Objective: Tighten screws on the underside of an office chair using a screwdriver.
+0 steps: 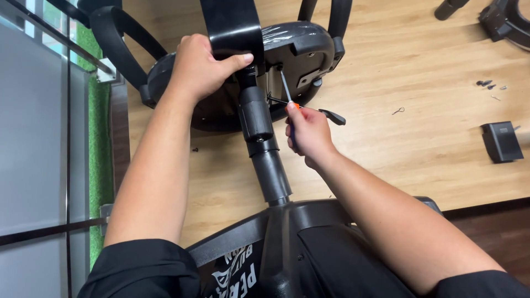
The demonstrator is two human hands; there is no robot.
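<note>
A black office chair lies overturned on a wooden floor, its seat underside (301,47) facing me. The black gas cylinder column (264,149) runs from the seat toward the chair's star base (287,237) near my body. My left hand (200,66) grips the black back bracket (232,27) above the seat plate. My right hand (306,129) holds a screwdriver (285,87) with an orange-and-dark handle. The metal shaft points up into the mechanism plate under the seat. A black lever (331,116) sticks out just right of that hand.
Several small screws (488,85) lie on the floor at right. Nearby sit a small black box-shaped part (501,141) and a bent wire clip (398,111). Another black chair part (505,19) is at the top right. A glass wall (33,138) stands at left.
</note>
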